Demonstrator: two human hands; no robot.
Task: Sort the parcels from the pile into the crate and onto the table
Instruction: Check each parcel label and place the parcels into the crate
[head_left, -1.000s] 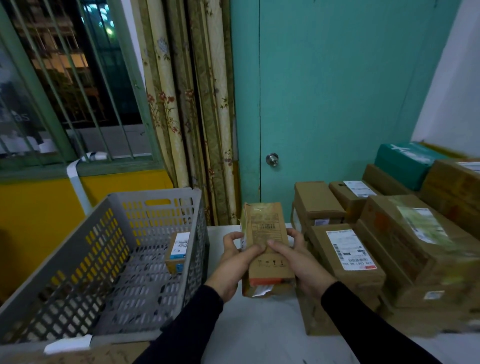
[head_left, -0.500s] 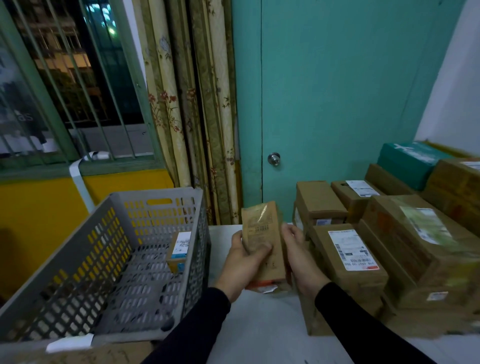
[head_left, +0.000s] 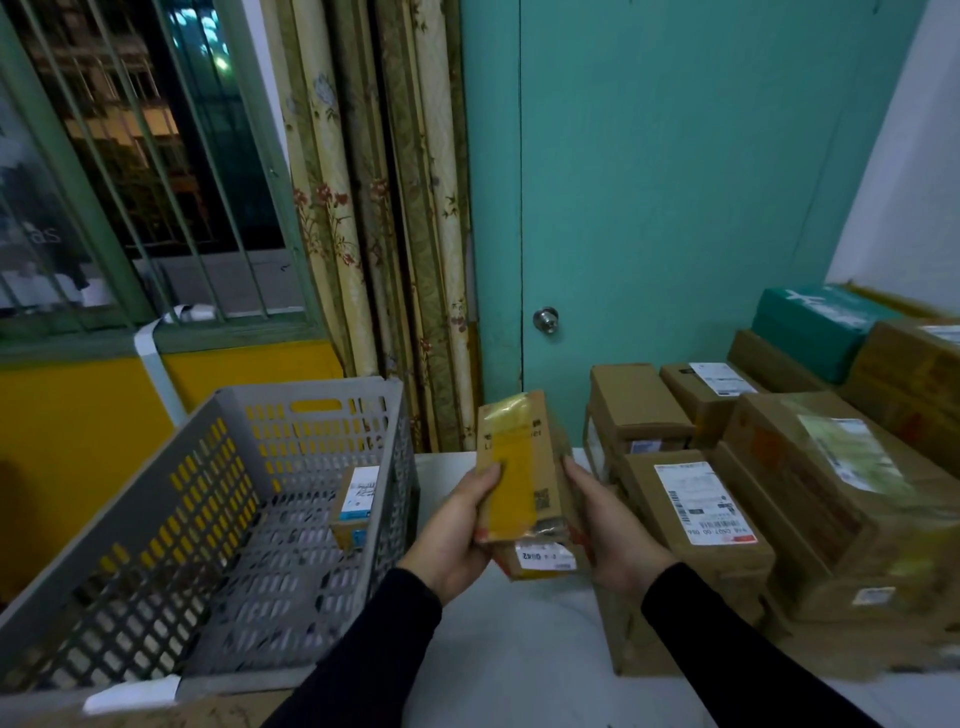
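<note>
A: Status on hands?

B: Both on one small brown parcel (head_left: 519, 467), held upright above the white desk (head_left: 519, 649), between the crate and the pile. My left hand (head_left: 457, 535) wraps its left edge, thumb across the front on the yellow tape. My right hand (head_left: 613, 535) cups the right side from behind; its fingers are mostly hidden by the box. Fingers of both hands are curled onto it, nothing else in them.

A: Label?

B: White label on the lower end face, turned toward me. Small code square on the front, lower right.

A: Crate?

B: Grey slotted crate (head_left: 218, 519) on my left, one small boxed parcel (head_left: 356, 504) inside against its right wall.

A: Pile?

B: Stacked brown parcels (head_left: 779, 519) on my right, several with white labels up, a teal box (head_left: 815, 325) at the back.
</note>
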